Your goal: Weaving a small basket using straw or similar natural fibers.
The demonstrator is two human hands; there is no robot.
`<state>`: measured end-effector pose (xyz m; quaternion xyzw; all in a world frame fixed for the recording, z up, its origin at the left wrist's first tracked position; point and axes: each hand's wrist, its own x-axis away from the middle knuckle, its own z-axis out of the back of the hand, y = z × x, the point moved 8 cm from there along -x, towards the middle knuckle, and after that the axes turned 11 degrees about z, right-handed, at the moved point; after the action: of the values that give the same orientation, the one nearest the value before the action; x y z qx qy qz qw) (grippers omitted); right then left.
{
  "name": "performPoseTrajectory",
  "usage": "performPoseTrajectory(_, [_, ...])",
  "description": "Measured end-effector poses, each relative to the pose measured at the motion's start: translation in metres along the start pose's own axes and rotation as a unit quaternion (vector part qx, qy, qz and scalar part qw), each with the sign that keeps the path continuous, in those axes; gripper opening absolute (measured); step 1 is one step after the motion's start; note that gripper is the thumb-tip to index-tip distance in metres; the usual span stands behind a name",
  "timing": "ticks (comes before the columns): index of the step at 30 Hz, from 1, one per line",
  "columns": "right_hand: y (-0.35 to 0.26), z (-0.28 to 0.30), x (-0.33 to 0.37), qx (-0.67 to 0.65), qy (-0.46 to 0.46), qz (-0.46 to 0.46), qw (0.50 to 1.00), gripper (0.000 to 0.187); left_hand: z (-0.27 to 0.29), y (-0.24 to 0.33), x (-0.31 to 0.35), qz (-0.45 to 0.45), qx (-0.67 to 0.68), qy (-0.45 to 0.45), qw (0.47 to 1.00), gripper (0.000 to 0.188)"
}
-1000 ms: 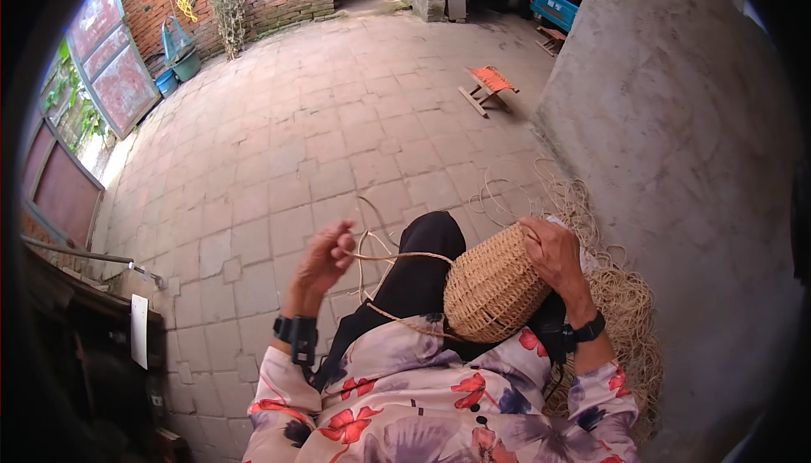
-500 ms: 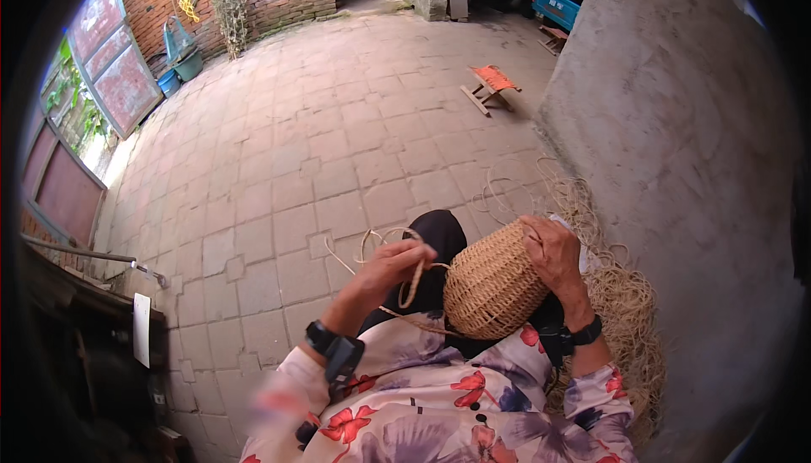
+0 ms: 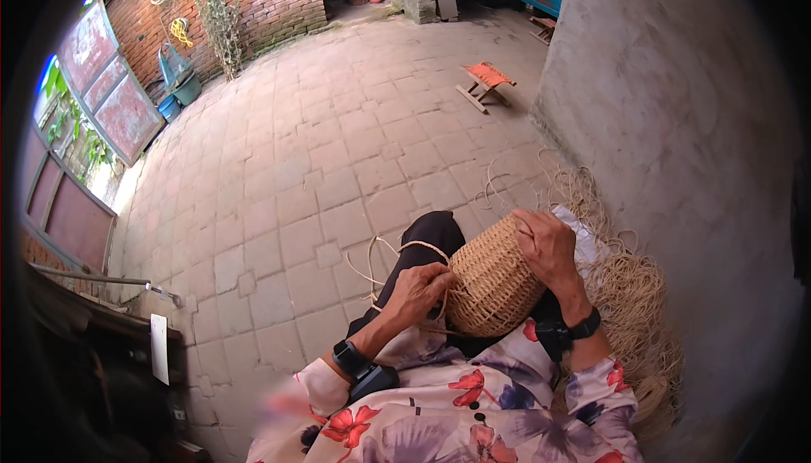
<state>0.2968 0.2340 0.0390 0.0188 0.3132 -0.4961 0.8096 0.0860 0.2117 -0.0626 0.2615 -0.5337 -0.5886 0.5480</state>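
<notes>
Woven basket [image 3: 492, 281] on lap, 6 o'clock of frame; right hand [image 3: 547, 247] grips its rim at 2 o'clock, left hand [image 3: 420, 291] pinches straw strand [image 3: 404, 247] at 9 o'clock: best keep strand taut, basket steady.

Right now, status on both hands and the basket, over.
Left hand pinching a straw strand at the basket's side. Right hand gripping woven basket on the lap. Loose straw pile beside it.
</notes>
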Motion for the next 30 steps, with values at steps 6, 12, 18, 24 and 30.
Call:
performPoseTrajectory(6, [0.001, -0.001, 0.001, 0.007, 0.028, 0.029, 0.999, 0.021, -0.014, -0.021, 0.000, 0.065, 0.132, -0.011, 0.989, 0.019])
performPoseTrajectory(12, [-0.003, 0.002, 0.002, 0.013, 0.056, 0.045, 0.997, 0.021, -0.012, -0.016, 0.004, 0.059, 0.108, 0.034, 0.992, 0.013])
performPoseTrajectory(18, [-0.002, 0.000, 0.004, 0.021, 0.054, 0.035, 0.998, 0.021, -0.007, -0.008, 0.006, 0.042, 0.037, 0.086, 0.995, 0.011])
performPoseTrajectory(24, [-0.003, -0.001, 0.004, 0.029, 0.047, 0.036, 0.998, 0.020, -0.009, -0.018, -0.010, 0.096, 0.085, 0.034, 0.991, 0.013])
performPoseTrajectory(30, [-0.002, -0.001, 0.004, 0.037, 0.056, 0.036, 0.997, 0.020, -0.013, -0.022, -0.013, 0.167, 0.154, -0.032, 0.973, 0.016])
